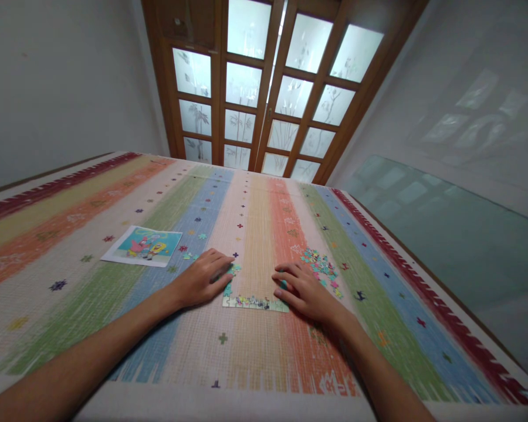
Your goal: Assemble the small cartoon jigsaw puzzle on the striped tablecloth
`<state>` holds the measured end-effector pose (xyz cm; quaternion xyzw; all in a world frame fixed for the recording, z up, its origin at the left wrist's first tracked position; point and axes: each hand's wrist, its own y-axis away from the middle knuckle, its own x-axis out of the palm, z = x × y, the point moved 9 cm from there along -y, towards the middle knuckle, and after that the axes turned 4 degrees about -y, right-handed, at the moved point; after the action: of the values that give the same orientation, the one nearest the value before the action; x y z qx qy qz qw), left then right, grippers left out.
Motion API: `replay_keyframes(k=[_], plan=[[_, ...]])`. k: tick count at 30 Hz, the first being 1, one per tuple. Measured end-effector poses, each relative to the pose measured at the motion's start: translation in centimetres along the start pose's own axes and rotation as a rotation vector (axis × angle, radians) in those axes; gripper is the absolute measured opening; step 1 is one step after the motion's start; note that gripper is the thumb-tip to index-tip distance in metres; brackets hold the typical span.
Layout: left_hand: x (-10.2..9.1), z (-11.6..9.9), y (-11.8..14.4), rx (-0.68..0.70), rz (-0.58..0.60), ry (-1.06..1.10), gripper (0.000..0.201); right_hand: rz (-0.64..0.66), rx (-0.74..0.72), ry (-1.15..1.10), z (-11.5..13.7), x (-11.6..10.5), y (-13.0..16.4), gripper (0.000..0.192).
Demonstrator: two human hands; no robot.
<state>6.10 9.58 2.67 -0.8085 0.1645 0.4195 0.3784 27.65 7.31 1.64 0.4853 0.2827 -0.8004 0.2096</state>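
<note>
Jigsaw on bench (255, 363): one edge strip (255, 302) joined, loose pieces (321, 266) heaped toward right edge unplaced; left hand (200, 278) flat, empty; right hand (303, 290) pinching a piece (283, 285).

Striped woven cloth (92, 293) in red, yellow, orange, green and blue, dotted with small cross motifs. Well to the left on it, a cartoon picture card (143, 246), lying flat. Behind, a wooden door (268, 88) with frosted panes, etched perhaps with plant shapes. Off the right edge, a glass tabletop (444, 246), reflecting the panes.
</note>
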Motion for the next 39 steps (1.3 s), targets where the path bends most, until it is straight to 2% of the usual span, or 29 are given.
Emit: replay_keyframes(k=[5, 10, 13, 18, 24, 29, 32, 35, 39], plan=[[-0.3, 0.0, 0.2, 0.026, 0.109, -0.006, 0.045, 0.014, 0.022, -0.080, 0.1, -0.6, 0.2, 0.031], [0.0, 0.4, 0.8, 0.065, 0.205, -0.011, 0.073, 0.029, 0.059, -0.111, -0.6, -1.1, 0.7, 0.068], [0.1, 0.6, 1.0, 0.073, 0.206, -0.014, 0.078, 0.067, 0.059, -0.104, -0.9, -0.9, 0.8, 0.079], [0.1, 0.6, 0.9, 0.086, 0.179, -0.008, 0.078, 0.087, 0.043, -0.106, -0.8, -0.7, 0.7, 0.073], [0.5, 0.6, 0.8, 0.078, 0.211, -0.005, 0.078, 0.078, 0.036, -0.117, -0.5, -0.6, 0.6, 0.072], [-0.2, 0.5, 0.7, 0.067, 0.216, -0.020, 0.074, 0.073, 0.040, -0.102, -0.4, -0.8, 0.6, 0.071], [-1.6, 1.8, 0.5, 0.010, 0.155, -0.077, 0.061, 0.071, 0.041, -0.093, -0.4, -0.9, 0.7, 0.073], [-3.3, 4.1, 0.5, -0.067, 0.075, -0.173, 0.048, 0.067, 0.035, -0.081, -0.5, -0.9, 0.7, 0.069], [-5.1, 7.5, 0.9, -0.120, 0.059, -0.331, 0.041, 0.062, 0.035, -0.060, -0.6, -0.7, 0.8, 0.064]])
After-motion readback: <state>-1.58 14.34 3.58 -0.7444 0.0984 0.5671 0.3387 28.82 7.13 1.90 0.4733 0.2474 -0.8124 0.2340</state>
